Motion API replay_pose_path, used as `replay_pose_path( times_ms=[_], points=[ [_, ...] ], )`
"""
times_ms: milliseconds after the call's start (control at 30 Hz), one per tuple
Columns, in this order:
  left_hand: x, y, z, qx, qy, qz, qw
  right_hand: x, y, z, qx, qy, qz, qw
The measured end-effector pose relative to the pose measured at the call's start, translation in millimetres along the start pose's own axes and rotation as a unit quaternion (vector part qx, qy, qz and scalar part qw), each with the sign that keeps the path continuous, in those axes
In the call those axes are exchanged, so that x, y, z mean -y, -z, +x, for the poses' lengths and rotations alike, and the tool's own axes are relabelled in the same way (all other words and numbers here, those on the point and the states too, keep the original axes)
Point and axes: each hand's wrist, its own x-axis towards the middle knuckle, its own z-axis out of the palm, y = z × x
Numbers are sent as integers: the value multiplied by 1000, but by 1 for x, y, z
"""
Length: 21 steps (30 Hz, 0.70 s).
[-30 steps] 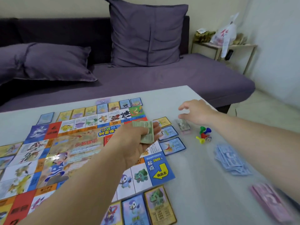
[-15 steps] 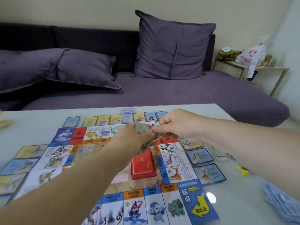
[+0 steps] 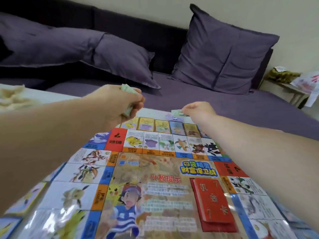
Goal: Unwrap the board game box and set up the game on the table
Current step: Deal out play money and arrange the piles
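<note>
Purple sofa (image 3: pixel 207 100) across the back, a big upright cushion (image 3: pixel 222 52) on it, a small side table (image 3: pixel 284 88) off at the right edge. In front of you is the pale table (image 3: pixel 48 97), and the game board (image 3: pixel 164 169) lies flat and unfolded over most of it. Your left hand (image 3: pixel 120 106) is up over the board's far left corner, fingers curled tight round a wad of green play money (image 3: pixel 126 87); the notes poke out above and below your fist. Your right hand (image 3: pixel 198 110) is out at the far edge, thumb and fingertips pinching a single green note (image 3: pixel 177 112) low over the table, just past the row of cards (image 3: pixel 146 125) lined up along the board's far side. Whether that note touches the surface, you can't tell from here. A red card deck (image 3: pixel 212 200) sits on the board's centre panel, right of the printed cartoon figure. Something crumpled and cream-coloured (image 3: pixel 10 97) lies at the table's left edge, too blurred to name.
</note>
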Motion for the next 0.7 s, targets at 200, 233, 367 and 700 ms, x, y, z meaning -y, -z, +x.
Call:
replay_pose_path(
  times_ms=[200,233,367,700],
  points=[
    [-2,14,15,22,0,49,999,-7,-28,41,-11,12,-136,991],
    [-2,15,15,27,9,45,999,-7,-27,41,-9,0,-165,986],
    [-1,13,3,61,39,34,997,3,-14,27,-19,6,-178,984],
    [-17,31,-74,28,1,26,999,103,7,-118,241,124,-10,962]
  ],
)
